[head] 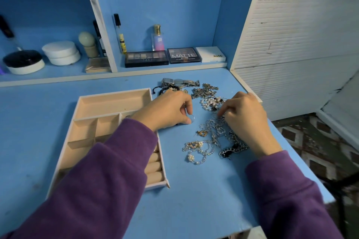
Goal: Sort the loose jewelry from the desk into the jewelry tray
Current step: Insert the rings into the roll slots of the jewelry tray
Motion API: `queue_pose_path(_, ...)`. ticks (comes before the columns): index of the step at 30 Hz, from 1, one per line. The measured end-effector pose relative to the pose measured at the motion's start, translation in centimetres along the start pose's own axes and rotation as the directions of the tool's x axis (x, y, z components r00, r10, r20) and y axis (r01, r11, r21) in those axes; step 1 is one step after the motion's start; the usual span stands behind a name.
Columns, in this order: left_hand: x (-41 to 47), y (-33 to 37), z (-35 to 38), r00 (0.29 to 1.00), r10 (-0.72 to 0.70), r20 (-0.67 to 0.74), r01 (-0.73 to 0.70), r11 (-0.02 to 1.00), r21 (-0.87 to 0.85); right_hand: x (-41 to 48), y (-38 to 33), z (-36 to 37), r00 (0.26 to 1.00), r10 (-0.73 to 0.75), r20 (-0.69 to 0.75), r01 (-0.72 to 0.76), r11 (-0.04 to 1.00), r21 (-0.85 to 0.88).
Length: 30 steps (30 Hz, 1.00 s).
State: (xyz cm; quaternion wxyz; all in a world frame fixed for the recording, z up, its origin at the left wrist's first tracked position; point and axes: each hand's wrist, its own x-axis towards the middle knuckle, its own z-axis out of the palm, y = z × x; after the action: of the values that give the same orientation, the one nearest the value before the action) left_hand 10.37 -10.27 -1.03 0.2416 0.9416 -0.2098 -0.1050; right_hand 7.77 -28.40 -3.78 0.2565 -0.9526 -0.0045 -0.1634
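Note:
A beige jewelry tray [108,103] with several compartments and ring rolls lies on the blue desk, left of centre. My left hand [167,110] reaches across its right edge and pinches a small silver ring [192,117] just above the desk. My right hand [244,120] rests on a tangled pile of silver chains [213,128], its fingers curled and pinching at pieces near a pearl bracelet [210,103]. Pearl and gold strands [196,148] lie nearer me. A metal watch [180,82] and black cord bracelet [165,89] lie behind my left hand.
Eyeshadow palettes [146,58] and a white box [210,54] line the shelf ledge behind the desk, with perfume bottles [158,38] standing there. Jars [61,52] fill the left cubby. The desk's right edge [291,153] drops off to a patterned floor.

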Motion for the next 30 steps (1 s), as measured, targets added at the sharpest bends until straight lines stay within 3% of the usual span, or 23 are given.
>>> queue_pose_path(9,-0.5,-0.1,0.0,0.992,0.017,-0.126,-0.014,1.000,0.025,-0.5,-1.5,0.7,0.964,-0.235,0.124,0.224,0.970,0.094)
queue_pose_path(14,-1.0,-0.4,-0.3,0.991,0.002,-0.132,0.000,1.000,0.012,-0.5,-1.6,0.9,0.975,-0.214,0.058,0.213,0.977,0.035)
queue_pose_path(20,-1.3,-0.4,-0.4,0.990,0.003,-0.139,0.003,0.999,0.041,-0.7,-1.9,1.1,0.968,-0.219,0.119,0.227,0.972,-0.055)
queue_pose_path(25,-1.5,-0.2,-0.4,0.989,0.005,-0.151,0.001,0.999,0.042,-0.7,-2.2,1.1,0.962,-0.228,0.149,0.235,0.972,-0.029)
queue_pose_path(30,-1.7,-0.2,-0.5,0.987,0.005,-0.163,0.002,0.999,0.043,-0.7,-2.3,1.2,0.959,-0.272,0.074,0.272,0.962,0.010)
